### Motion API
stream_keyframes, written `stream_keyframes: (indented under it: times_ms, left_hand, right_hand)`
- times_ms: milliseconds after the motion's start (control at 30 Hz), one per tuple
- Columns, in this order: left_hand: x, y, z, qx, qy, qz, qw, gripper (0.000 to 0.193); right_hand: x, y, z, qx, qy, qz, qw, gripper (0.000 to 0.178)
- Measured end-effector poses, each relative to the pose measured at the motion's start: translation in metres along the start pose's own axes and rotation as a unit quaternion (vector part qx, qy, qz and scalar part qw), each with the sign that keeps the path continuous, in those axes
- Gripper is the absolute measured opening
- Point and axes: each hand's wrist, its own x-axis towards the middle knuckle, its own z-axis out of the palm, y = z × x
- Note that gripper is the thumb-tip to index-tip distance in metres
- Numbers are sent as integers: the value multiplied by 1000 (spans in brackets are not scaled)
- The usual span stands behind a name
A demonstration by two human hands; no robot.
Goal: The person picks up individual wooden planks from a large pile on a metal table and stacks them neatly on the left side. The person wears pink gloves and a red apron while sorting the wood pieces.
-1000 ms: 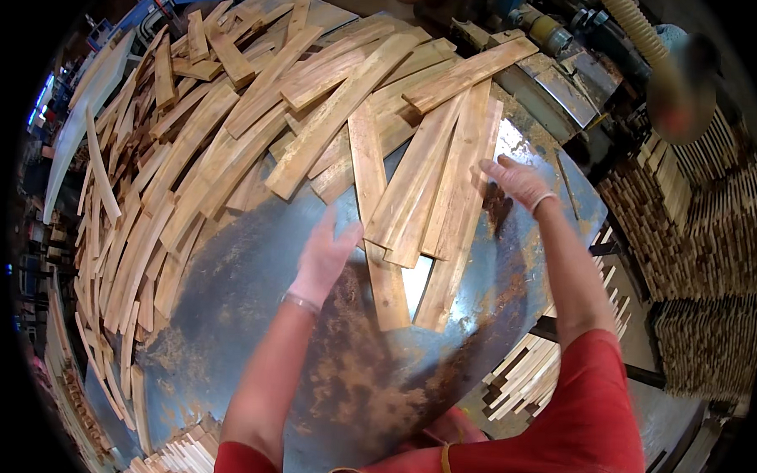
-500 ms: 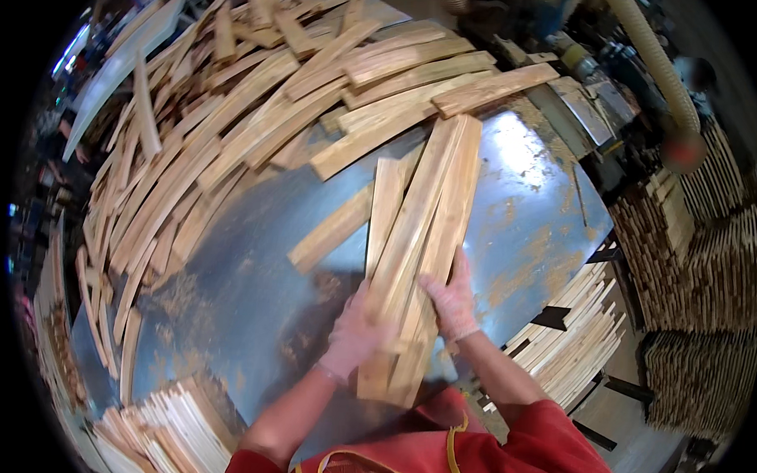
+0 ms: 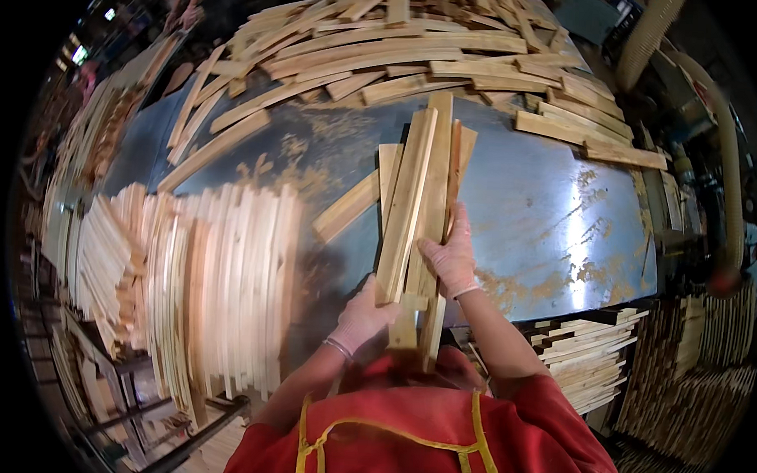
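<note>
Several long wooden boards lie lengthwise in front of me, partly overlapping, their near ends by my red apron. My left hand, in a pale glove, closes round the near end of the leftmost upper board, which is tilted to show its edge. Further up on the right, my gloved right hand grips the bundle from its right side, thumb across the top. A narrower board shows under the left side. Beside it, a short board rests slanted on the metal table. Some fingers are hidden beneath the wood.
A loose heap of boards covers the table's far side. Stacked light slats stand at the left, and more piles sit at the lower right. Sawdust lies on the tabletop. A ribbed hose hangs at the right.
The view has swung left, bringing the left slat stack fully into sight. The boards in my hands now stand more upright in the picture, and the left one has tipped to show its edge.
</note>
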Motion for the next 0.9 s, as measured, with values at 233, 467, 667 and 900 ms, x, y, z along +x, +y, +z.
stream_keyframes:
  times_ms: [233,467,667,900]
  left_hand:
    - [-38,-58,-49,-537,-173,10,825,60]
    - [-17,44,-85,130,33,-57,989,128]
    - [31,27,-72,84,96,-50,991,134]
    - [7,-43,-98,-479,-115,131,860,82]
  right_hand:
    - [-18,-7,41,212,-145,137,957,78]
    - [-48,-28,61,185,-181,113,959,71]
    - [-50,-54,53,442,-288,266,807,74]
    - [-27,-41,57,443,-325,257,795,69]
